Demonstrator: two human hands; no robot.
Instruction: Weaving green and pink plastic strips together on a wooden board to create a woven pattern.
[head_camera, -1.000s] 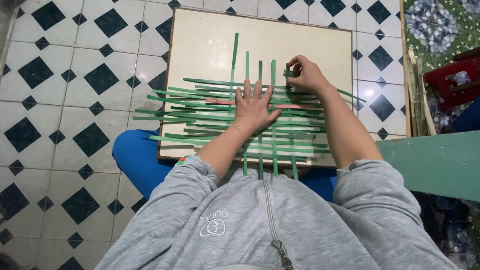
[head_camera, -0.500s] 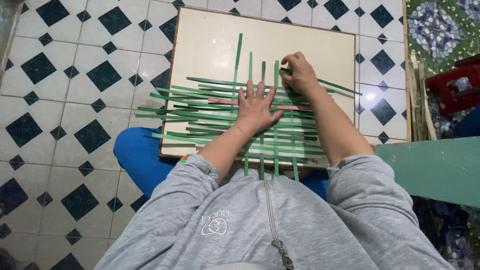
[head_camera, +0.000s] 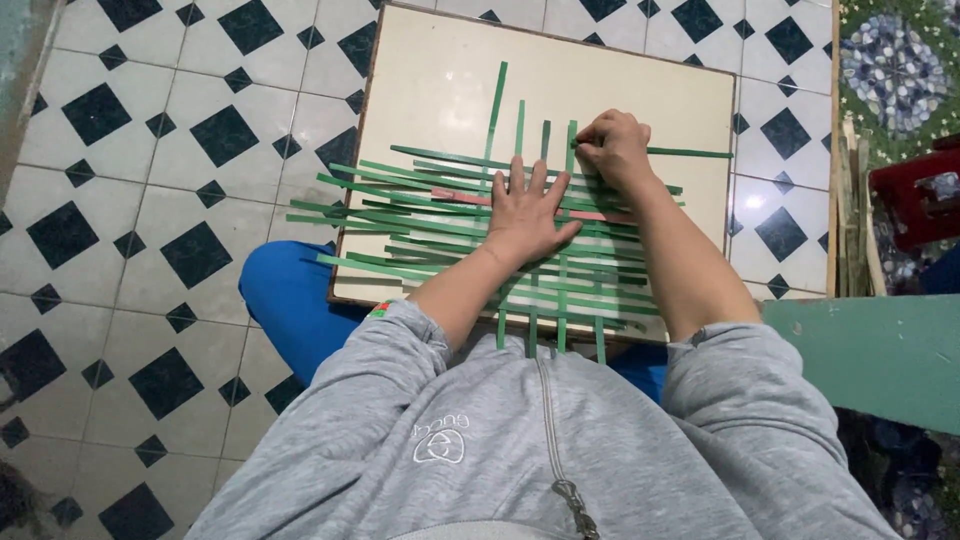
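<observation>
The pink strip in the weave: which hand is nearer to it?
Left. The left hand lies flat across the pink strip; the right hand pinches a green strip just above it.

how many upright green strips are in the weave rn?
4. The upright green strips stand side by side: the tallest is leftmost, two shorter ones are above the left hand, and the fourth is at the right hand. More may be hidden under the hands.

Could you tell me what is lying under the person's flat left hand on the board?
Under the left hand lie woven green strips and one pink strip, all on the cream board. The palm hides how the strips cross beneath it.
</observation>
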